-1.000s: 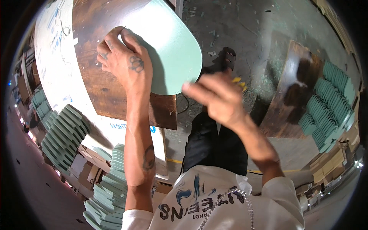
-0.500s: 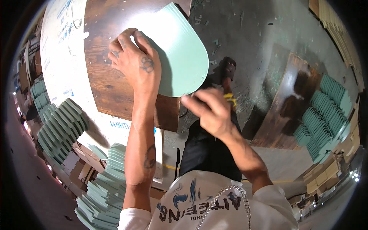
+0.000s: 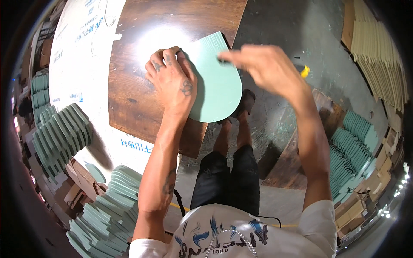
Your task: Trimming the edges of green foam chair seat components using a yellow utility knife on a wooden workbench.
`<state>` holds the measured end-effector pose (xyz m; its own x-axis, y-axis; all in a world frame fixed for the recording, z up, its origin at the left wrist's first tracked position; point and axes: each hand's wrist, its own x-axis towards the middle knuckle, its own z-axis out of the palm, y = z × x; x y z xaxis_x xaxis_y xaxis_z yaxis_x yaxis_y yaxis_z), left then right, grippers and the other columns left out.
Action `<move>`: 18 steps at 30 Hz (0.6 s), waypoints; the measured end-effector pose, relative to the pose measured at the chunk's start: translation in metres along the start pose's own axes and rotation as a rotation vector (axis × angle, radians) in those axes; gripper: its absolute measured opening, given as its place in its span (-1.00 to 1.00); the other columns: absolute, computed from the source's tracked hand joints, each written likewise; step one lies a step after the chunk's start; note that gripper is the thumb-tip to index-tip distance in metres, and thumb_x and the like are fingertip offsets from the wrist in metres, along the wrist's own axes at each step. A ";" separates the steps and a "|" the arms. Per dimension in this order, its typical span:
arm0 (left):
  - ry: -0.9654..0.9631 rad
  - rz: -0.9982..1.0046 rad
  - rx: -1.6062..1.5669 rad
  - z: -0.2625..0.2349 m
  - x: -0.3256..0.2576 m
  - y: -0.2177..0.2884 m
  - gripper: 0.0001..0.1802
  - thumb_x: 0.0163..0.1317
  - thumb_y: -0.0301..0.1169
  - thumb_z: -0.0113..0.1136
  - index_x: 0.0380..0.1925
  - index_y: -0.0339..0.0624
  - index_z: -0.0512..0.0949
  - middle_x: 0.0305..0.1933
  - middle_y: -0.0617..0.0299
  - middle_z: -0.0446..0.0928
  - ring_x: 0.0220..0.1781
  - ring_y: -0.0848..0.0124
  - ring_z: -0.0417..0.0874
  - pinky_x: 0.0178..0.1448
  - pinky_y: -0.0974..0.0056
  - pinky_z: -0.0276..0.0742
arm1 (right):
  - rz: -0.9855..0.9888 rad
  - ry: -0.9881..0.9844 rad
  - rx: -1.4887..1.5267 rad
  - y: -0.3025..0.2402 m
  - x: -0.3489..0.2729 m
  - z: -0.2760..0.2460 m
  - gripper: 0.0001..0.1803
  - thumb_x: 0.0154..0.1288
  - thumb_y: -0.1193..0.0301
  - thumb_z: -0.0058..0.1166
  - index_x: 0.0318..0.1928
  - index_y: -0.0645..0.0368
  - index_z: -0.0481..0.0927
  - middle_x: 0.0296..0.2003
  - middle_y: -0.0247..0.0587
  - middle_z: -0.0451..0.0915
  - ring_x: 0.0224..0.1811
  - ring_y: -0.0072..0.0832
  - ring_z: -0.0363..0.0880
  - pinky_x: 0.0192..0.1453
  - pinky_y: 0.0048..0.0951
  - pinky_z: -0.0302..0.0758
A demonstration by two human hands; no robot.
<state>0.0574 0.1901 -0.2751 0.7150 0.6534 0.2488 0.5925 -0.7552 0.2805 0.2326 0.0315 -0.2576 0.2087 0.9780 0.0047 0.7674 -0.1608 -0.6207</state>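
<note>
A pale green panel [image 3: 217,88], rounded at the near end and straight at the far end, lies on a brown wood-grain board [image 3: 137,81]. My left hand [image 3: 174,79] is closed on its left edge, the fingers bent and partly hidden. Over the panel's far right edge is my right hand [image 3: 269,66], blurred, with the index finger stretched toward that edge. It is closed around a slim tool whose yellow end [image 3: 305,72] sticks out behind the hand. Something dark shows under the fingertip; the rest of the tool is hidden.
Stacks of green panels stand at the left [image 3: 62,137] and lower left [image 3: 103,215]. More green panels [image 3: 352,142] rest on a brown board at the right. Pale sheets [image 3: 376,56] are piled at the far right. Scraps litter the grey floor [image 3: 275,116].
My right hand has moved from the panel's near rounded end up along its right side to the far end. The panel and my left hand appear slightly lower and farther right.
</note>
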 end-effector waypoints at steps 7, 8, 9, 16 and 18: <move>0.013 -0.032 -0.043 0.016 0.002 -0.005 -0.76 0.46 -0.39 0.09 0.05 -0.20 0.51 0.05 -0.04 0.39 0.15 0.10 0.34 0.25 -0.10 0.29 | 0.447 0.779 0.431 0.004 0.021 0.009 -0.45 0.52 0.37 0.11 0.45 0.15 0.39 -0.40 -0.12 0.67 -0.49 -0.44 0.63 -0.37 -0.31 0.57; 0.027 -0.037 -0.062 0.012 0.007 0.004 -0.77 0.47 -0.40 0.07 0.04 -0.21 0.52 0.05 -0.02 0.42 0.13 0.08 0.36 0.24 -0.09 0.30 | 0.514 0.854 0.709 0.009 -0.001 0.028 -0.50 0.56 0.29 0.13 0.36 0.29 0.44 -0.44 -0.21 0.61 -0.58 -0.57 0.49 -0.51 -0.44 0.43; 0.064 -0.040 -0.083 0.006 0.010 0.004 -0.78 0.46 -0.42 0.07 0.04 -0.22 0.52 0.04 -0.04 0.44 0.11 0.03 0.39 0.23 -0.11 0.30 | 0.721 0.793 1.048 -0.008 -0.013 0.031 -0.57 0.57 0.24 0.14 0.25 0.28 0.51 -0.45 -0.29 0.56 -0.64 -0.62 0.38 -0.60 -0.52 0.30; 0.164 -0.155 -0.033 0.012 0.002 -0.008 -0.68 0.40 -0.39 0.09 0.09 -0.28 0.51 0.10 -0.22 0.47 0.17 -0.24 0.43 0.31 -0.31 0.28 | 0.859 0.342 1.384 -0.128 -0.059 0.082 -0.82 0.46 0.37 0.25 -0.25 0.14 0.53 -0.52 -0.39 0.47 -0.68 -0.67 0.29 -0.64 -0.54 0.17; 0.126 -0.216 -0.185 0.017 0.001 0.004 -0.64 0.43 -0.25 0.12 0.07 -0.27 0.53 0.11 -0.17 0.48 0.23 -0.10 0.43 0.37 -0.21 0.25 | 0.852 0.471 1.299 -0.104 -0.061 0.095 -0.82 0.49 0.32 0.24 -0.19 0.12 0.55 -0.50 -0.43 0.47 -0.69 -0.67 0.28 -0.63 -0.55 0.21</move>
<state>0.0675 0.1869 -0.2897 0.5215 0.8078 0.2749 0.6395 -0.5833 0.5008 0.0820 0.0011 -0.2679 0.6271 0.5044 -0.5936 -0.6124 -0.1518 -0.7759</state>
